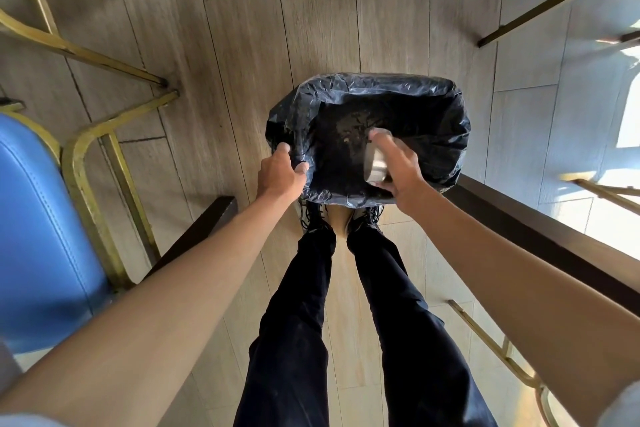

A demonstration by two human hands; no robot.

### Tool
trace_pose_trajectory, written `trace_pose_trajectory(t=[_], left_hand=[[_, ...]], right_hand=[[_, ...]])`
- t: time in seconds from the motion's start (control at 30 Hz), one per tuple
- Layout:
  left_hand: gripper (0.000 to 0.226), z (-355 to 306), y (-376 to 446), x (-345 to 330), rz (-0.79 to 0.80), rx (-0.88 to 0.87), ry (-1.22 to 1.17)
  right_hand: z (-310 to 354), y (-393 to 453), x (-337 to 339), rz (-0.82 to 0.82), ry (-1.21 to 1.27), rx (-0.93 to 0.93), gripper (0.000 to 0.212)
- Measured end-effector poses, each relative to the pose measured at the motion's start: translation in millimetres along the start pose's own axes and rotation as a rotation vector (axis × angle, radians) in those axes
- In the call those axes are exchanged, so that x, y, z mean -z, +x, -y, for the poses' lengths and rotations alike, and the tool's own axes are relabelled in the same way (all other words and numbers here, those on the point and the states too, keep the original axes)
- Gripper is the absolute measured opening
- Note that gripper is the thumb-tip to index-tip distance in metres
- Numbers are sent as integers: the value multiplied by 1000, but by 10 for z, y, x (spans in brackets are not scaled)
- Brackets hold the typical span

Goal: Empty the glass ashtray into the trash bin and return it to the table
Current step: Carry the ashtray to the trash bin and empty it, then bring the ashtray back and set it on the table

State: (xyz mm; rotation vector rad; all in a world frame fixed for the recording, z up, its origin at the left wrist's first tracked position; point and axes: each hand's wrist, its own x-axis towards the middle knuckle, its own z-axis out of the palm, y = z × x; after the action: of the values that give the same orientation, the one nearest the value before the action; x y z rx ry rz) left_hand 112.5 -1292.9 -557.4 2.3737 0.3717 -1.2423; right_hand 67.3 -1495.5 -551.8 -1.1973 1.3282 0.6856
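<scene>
A trash bin [446, 114] lined with a black plastic bag stands on the wooden floor just in front of my feet. My left hand [280, 172] grips the bag's near-left rim. My right hand [398, 166] holds the glass ashtray [374, 163] tipped on its side over the bin's opening, the fingers wrapped around its edge. Specks of ash and small debris lie on the bag's bottom [349, 135]. The ashtray is blurred and partly hidden by my fingers.
A blue padded chair [41, 236] with gold metal legs stands at the left. Dark table legs [540, 229] run along the right and lower left. More gold chair frames [498, 347] sit at the right, with bright sunlight on the floor there.
</scene>
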Motion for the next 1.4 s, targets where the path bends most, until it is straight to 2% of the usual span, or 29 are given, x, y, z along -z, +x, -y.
trace_pose_trajectory(t=[0.07, 0.17, 0.33, 0.5, 0.63, 0.77, 1.0, 1.13, 1.27, 1.4], left_hand=[[46, -11, -31, -5, -3, 18, -5], [40, 13, -74, -30, -4, 8, -42], [37, 103, -136, -23, 10, -1, -99], [35, 158, -297, 2, 61, 14, -120], [34, 100, -586, 62, 84, 3, -133], [32, -32, -1012, 140, 117, -47, -157], [30, -403, -1943, 470, 159, -132, -175], [30, -568, -2507, 740, 136, -247, -161], [26, -623, -3106, 1086, 70, -419, -205], [26, -592, -3724, 1462, 22, -514, -264]], right_hand=[[29, -50, 87, 127, 289, -113, 39], [-47, -52, 243, 219, 541, -182, 57], [-167, -38, 397, 307, 699, -238, 82], [-237, -221, 557, 349, 816, -234, 76], [-174, -570, 662, 377, 833, -190, 67], [-103, -1045, 773, 330, 837, -156, 58], [47, -2155, 898, 264, 772, -104, 63], [32, -2778, 971, 306, 711, -65, 60], [70, -3399, 1011, 408, 547, 66, 57], [237, -4094, 999, 391, 411, 186, 51]])
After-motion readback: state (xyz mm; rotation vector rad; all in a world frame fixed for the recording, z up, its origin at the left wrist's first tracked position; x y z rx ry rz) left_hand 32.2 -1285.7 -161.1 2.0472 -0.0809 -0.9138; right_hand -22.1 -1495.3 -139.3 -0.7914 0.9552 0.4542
